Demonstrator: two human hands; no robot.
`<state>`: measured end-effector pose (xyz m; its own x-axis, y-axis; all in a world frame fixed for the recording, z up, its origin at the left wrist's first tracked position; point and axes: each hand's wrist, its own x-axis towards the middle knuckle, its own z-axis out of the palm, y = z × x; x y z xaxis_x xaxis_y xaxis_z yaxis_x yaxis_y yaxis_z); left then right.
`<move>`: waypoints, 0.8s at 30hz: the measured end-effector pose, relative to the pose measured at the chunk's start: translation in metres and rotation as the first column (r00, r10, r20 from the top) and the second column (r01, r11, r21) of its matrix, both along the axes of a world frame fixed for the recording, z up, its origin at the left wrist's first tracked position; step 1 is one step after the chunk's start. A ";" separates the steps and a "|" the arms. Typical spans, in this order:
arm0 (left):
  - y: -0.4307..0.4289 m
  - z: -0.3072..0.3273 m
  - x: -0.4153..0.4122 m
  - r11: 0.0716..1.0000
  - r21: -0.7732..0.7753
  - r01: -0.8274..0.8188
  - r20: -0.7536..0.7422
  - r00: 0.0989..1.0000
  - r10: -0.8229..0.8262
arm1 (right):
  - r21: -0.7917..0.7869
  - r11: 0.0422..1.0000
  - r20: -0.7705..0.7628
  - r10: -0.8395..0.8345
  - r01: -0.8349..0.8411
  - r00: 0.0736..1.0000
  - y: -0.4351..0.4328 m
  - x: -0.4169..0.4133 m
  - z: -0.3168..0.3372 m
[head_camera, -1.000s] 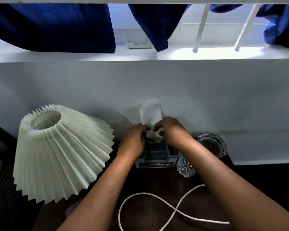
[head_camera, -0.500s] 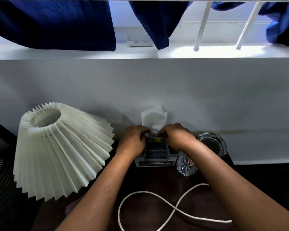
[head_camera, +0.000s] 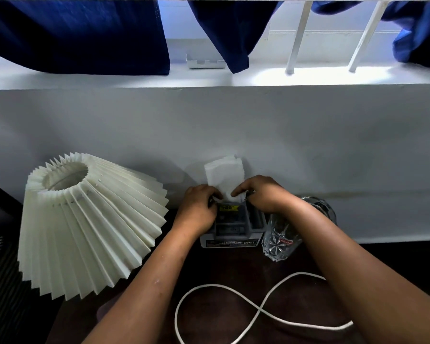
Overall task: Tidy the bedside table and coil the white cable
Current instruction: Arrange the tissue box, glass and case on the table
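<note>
Both hands at the far middle of the dark brown wooden tabletop (head_camera: 233, 281), close against the white wall (head_camera: 233, 125). Left hand (head_camera: 198, 209) curled on the left upper edge of a grey plastic tissue box with a yellow label (head_camera: 231, 227), fingers bent and nearly closed, fingertips touching the lower left of a white folded paper tissue (head_camera: 224, 178). Right hand (head_camera: 263, 194) curled in the same way on the right upper edge of the box, thumb and fingers narrowly pinched on the lower right of the tissue. Tissue standing upright out of the box top, between the two hands, its upper part free in front of the wall. Cannot tell how firmly each hand grips the tissue, since the fingertips are partly hidden.

White cable (head_camera: 246, 304) lying loose on the near part of the tabletop, between the two forearms, in a figure-of-eight loop, one end running off to the right under the right forearm. Not touched by any hand.

Clear cut-glass tumbler (head_camera: 279, 242) just to the right of the box, partly behind the right wrist. Round clear glass ashtray (head_camera: 325, 209) further behind it, near the wall. Cream pleated lampshade (head_camera: 90, 224) tilted, at the left side of the tabletop, well apart from the hands. Dark blue curtains (head_camera: 80, 33) hanging above the white window sill (head_camera: 134, 79).
</note>
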<state>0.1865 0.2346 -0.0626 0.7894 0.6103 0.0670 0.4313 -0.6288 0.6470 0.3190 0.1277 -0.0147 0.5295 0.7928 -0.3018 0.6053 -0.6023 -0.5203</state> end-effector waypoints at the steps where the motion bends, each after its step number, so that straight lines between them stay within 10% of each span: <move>1: -0.001 0.000 0.000 1.000 0.012 0.001 0.022 1.000 -0.001 | -0.027 1.000 0.030 0.016 -0.015 0.999 0.000 0.000 0.000; 24: -0.007 0.002 -0.003 1.000 0.018 0.005 -0.004 1.000 -0.005 | 0.130 0.991 -0.038 -0.018 0.023 0.999 -0.006 0.002 -0.004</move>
<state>0.1835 0.2272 -0.0608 0.7926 0.6051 0.0747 0.4308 -0.6425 0.6338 0.3213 0.1216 -0.0187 0.5365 0.8159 -0.2157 0.5729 -0.5397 -0.6168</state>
